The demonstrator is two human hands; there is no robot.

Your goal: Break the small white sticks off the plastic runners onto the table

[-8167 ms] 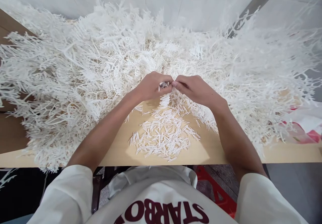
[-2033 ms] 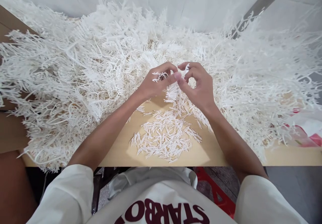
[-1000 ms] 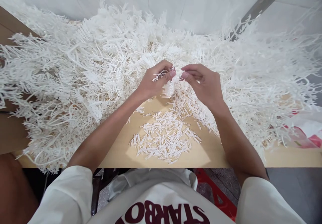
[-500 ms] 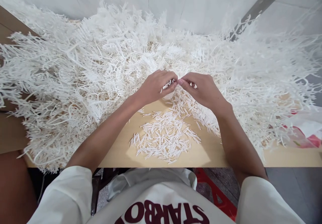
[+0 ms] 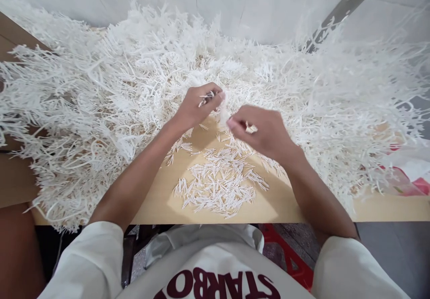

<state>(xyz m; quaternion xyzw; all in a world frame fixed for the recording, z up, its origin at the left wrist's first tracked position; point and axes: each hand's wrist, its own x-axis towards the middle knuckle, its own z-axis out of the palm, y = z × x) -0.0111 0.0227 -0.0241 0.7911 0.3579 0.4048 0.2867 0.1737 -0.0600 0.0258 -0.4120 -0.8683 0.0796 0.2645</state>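
My left hand point(image 5: 200, 104) is closed in a pinch above the table, with thin white branched plastic strands point(image 5: 207, 97) showing between thumb and fingers. Lower and to the right, my right hand point(image 5: 264, 131) is closed too, and a few short white plastic sticks point(image 5: 250, 129) show inside its curled fingers. A blurred whitish strand point(image 5: 224, 113) is visible between the two hands; which hand holds it I cannot tell. Below them a loose pile of short white sticks point(image 5: 220, 185) lies on the wooden table point(image 5: 151, 207).
A large tangled heap of white branched plastic strands point(image 5: 97, 93) covers the back and both sides of the table. Cardboard point(image 5: 16, 178) stands at the left, and a clear and red plastic bag point(image 5: 403, 180) lies at the right. A red stool point(image 5: 289, 258) is below the edge.
My hands, touching at the fingertips before, are now apart. The left has moved up and left, the right slightly down. More sticks are visible on the table below my left hand.
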